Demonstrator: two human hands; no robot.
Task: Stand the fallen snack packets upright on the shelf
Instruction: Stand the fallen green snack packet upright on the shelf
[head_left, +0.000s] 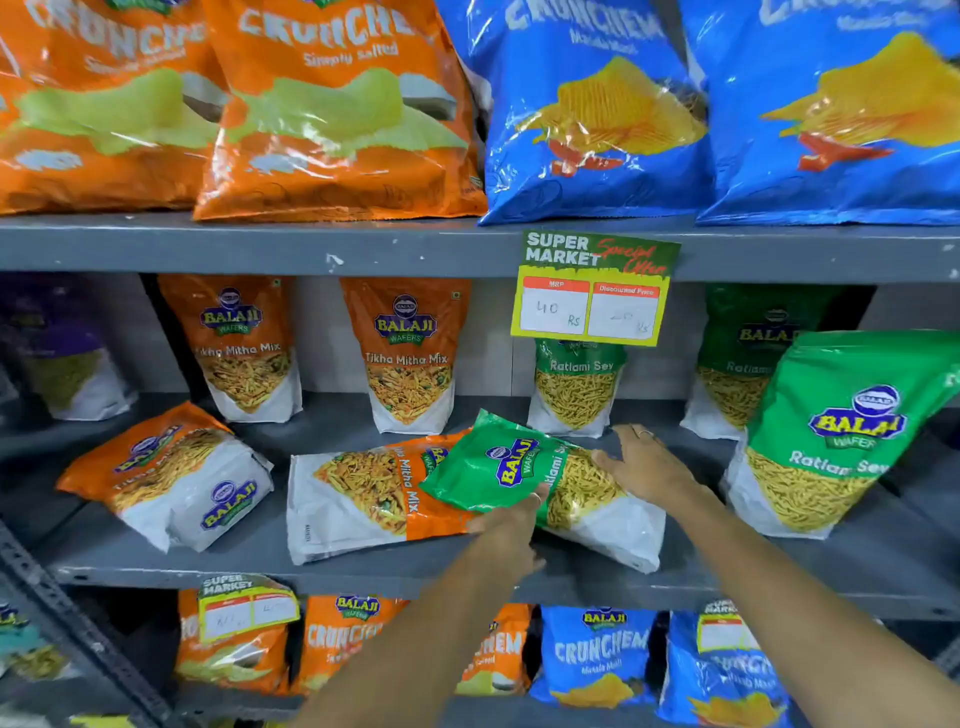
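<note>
The grey middle shelf (363, 569) held a fallen orange Tikha Mitha Mix packet (358, 499) at 9 o'clock of a fallen green Ratlami Sev packet (524, 478), which overlapped it. The right hand (647, 465) lay open-fingered on the green packet; the left hand (511, 525) pinched its near edge.

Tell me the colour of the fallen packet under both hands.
Green, with a white bottom: the Ratlami Sev packet, clearest in the head view.
</note>
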